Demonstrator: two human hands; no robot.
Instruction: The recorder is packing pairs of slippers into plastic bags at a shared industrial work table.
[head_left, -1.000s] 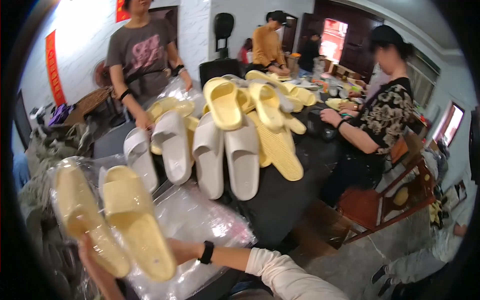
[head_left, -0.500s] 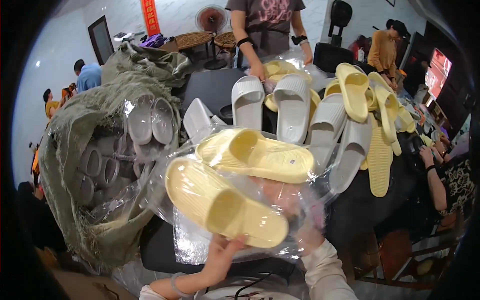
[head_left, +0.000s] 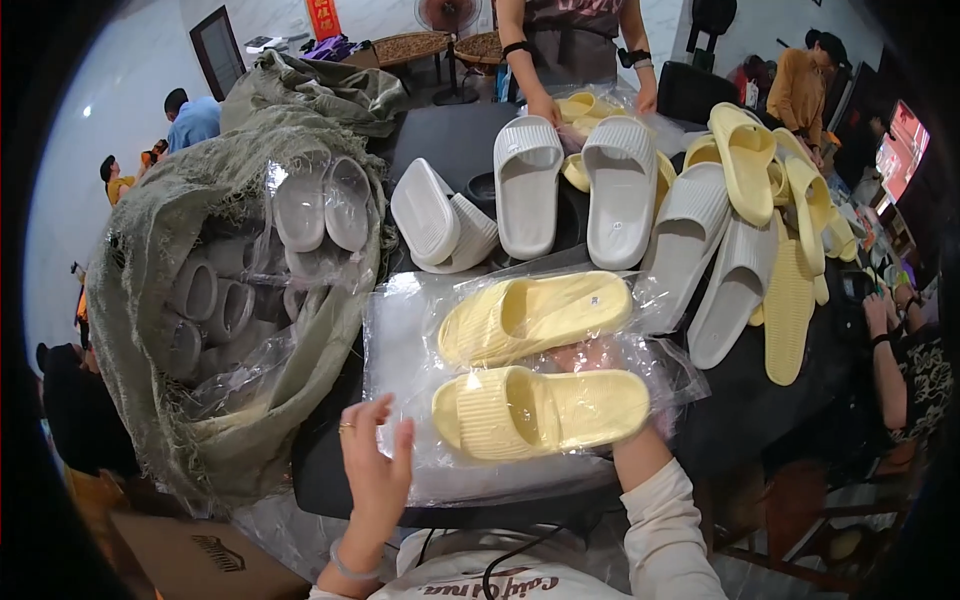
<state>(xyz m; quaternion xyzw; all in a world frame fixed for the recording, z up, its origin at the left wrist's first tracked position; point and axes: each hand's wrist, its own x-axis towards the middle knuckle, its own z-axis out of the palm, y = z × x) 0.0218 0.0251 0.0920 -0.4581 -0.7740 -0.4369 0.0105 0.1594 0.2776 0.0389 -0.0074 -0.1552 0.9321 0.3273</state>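
Observation:
A pair of yellow slide slippers lies side by side in clear plastic over a stack of clear bags (head_left: 400, 320) on the black table. The far slipper (head_left: 570, 305) and the near slipper (head_left: 590, 410) both point their ribbed straps to the left. My left hand (head_left: 375, 460) is raised just left of the near slipper, empty, with its fingers apart. My right hand (head_left: 590, 355) reaches beneath the near slipper and shows only in part, through the plastic between the two. Its fingers are mostly hidden, so their grip cannot be made out.
A woven sack (head_left: 230, 400) of bagged grey slippers stands at left. Grey slippers (head_left: 528, 190) and yellow slippers (head_left: 745, 165) line the table's far and right sides. A co-worker's hand (head_left: 545, 108) handles yellow slippers across the table. A cardboard box (head_left: 205, 555) sits lower left.
The near slipper has swung level and come down to the right beside the other one. My left hand has let go of it and moved left, its fingers opening.

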